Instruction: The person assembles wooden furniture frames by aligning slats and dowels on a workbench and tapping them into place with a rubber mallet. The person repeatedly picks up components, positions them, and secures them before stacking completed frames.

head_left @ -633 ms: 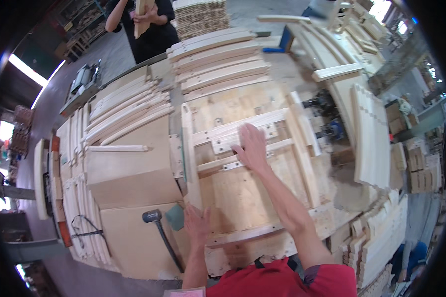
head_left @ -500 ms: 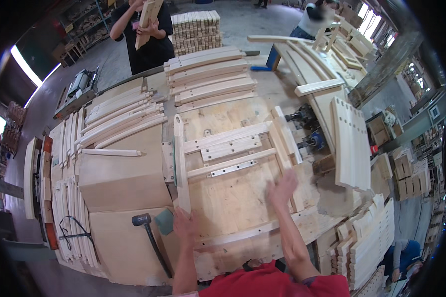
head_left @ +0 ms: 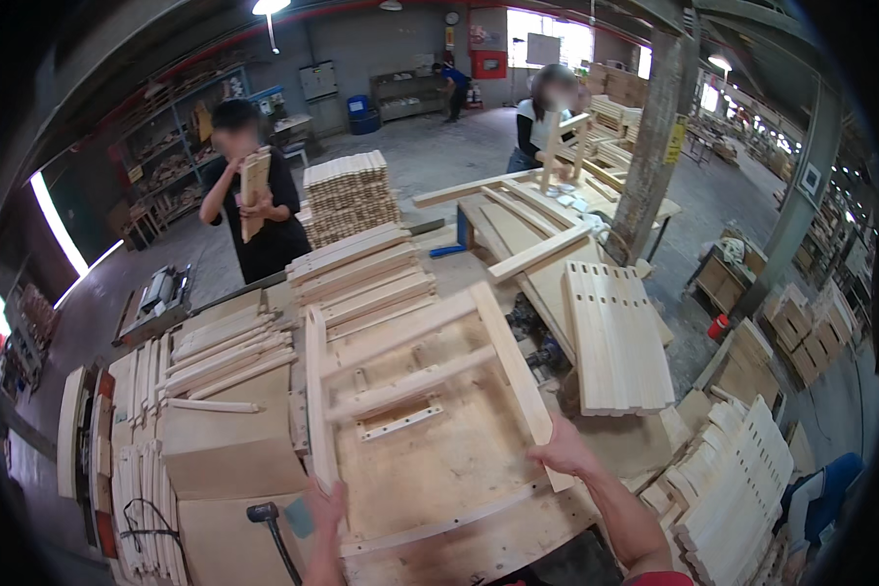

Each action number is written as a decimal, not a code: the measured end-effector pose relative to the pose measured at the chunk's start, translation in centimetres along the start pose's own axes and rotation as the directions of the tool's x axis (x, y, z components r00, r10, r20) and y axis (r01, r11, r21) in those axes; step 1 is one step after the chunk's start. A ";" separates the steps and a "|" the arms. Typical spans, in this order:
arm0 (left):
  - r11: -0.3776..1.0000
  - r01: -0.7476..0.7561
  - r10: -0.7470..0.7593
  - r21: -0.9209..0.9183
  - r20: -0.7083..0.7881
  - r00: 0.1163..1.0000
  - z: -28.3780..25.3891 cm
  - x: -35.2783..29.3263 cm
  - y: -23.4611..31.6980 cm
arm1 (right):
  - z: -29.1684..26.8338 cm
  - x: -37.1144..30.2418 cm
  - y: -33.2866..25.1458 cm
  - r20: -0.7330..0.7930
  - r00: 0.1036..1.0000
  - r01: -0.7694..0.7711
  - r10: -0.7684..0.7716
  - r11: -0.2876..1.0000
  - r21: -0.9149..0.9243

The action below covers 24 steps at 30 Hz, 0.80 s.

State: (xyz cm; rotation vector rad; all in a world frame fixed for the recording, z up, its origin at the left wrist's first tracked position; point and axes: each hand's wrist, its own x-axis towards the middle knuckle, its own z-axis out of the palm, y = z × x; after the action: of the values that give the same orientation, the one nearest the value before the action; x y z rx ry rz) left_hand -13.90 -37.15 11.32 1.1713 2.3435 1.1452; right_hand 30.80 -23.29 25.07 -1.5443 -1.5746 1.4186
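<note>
Both my hands hold a pale wooden frame (head_left: 514,369), made of two long side rails joined by two crosspieces. My left hand (head_left: 328,506) is closed on the near end of the left rail. My right hand (head_left: 566,449) grips the right rail close to its near end, thumb across the top. The frame is raised and tilted over a plywood board (head_left: 410,488), its far side higher. A strip with holes (head_left: 400,423) is fixed on the board beneath the near crosspiece. Beside my left hand lies a black-headed mallet (head_left: 264,514).
Stacked slats (head_left: 361,283) lie beyond the frame, with thinner sticks (head_left: 230,356) at left. Slotted boards (head_left: 615,337) rest at right, above another pile (head_left: 728,488). A co-worker (head_left: 254,200) stands across the bench holding wood; another person (head_left: 527,127) is farther back.
The frame has risen off the board and tilted. My right hand, open and blurred before, has closed on the right rail. The view has tipped up, showing more of the room.
</note>
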 end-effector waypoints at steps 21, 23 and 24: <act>0.993 0.095 -0.102 0.070 0.112 0.988 -1.3 -11.4 12.7 | -14.2 42.3 -10.3 -0.623 0.719 -0.034 0.308 0.911 0.411; 0.983 0.182 -0.185 0.033 0.148 0.971 -0.5 -13.7 11.9 | -16.2 43.6 -9.1 -0.650 0.700 -0.044 0.295 0.927 0.373; 0.967 0.253 -0.249 0.002 0.194 0.949 0.7 -14.0 11.5 | -18.2 44.1 -9.2 -0.698 0.668 0.002 0.259 0.937 0.349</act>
State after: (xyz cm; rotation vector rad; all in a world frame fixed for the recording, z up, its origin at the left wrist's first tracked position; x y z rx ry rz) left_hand 1.60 -43.46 18.31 0.8989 2.2457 0.9240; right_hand 33.78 25.17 26.11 -1.7291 -0.7025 0.8492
